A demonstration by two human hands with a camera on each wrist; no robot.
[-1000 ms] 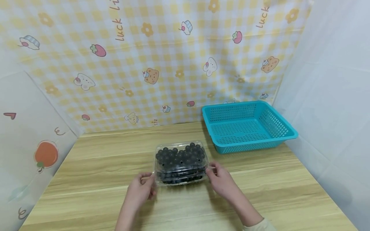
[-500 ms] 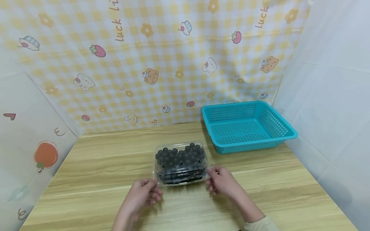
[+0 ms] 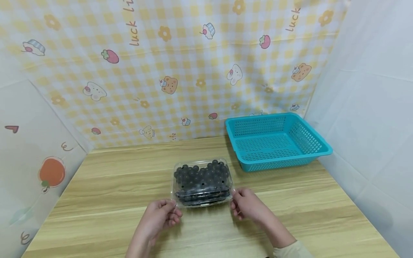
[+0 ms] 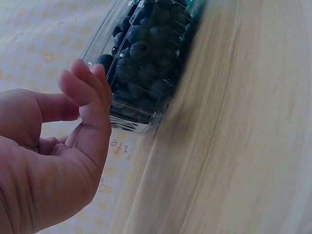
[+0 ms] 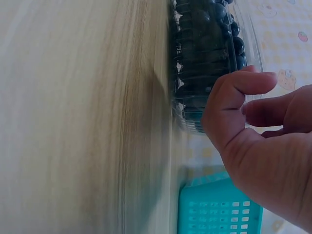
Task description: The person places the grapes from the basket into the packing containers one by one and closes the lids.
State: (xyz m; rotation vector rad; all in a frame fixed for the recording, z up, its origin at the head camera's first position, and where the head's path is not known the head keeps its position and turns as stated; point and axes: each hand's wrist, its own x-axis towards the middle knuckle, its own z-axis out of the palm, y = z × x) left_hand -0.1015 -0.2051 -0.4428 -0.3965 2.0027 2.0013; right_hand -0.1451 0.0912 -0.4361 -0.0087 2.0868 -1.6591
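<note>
A clear plastic clamshell box (image 3: pixel 203 191) with its lid down stands mid-table, filled with dark round berries (image 3: pixel 200 175). At its front left corner my left hand (image 3: pixel 156 218) pinches the lid's rim between thumb and index finger, the other fingers loosely bent below. My right hand (image 3: pixel 250 206) does likewise at the front right corner. In the left wrist view, the fingertips (image 4: pixel 80 70) sit right at the box's clear edge. The right wrist view has the thumb and bent index finger (image 5: pixel 229 97) meeting at the rim, partly covering the box's near end.
A turquoise perforated plastic basket (image 3: pixel 287 158) stands at the back right of the wooden table (image 3: pixel 106 186), behind and to the right of the box. A yellow checked cloth (image 3: pixel 200 64) hangs along the back, and white sheets (image 3: pixel 371 107) enclose the sides.
Both hands have shifted slightly toward the person along the box's sides, down to its front corners. The box has stayed in place, and its lid is still down.
</note>
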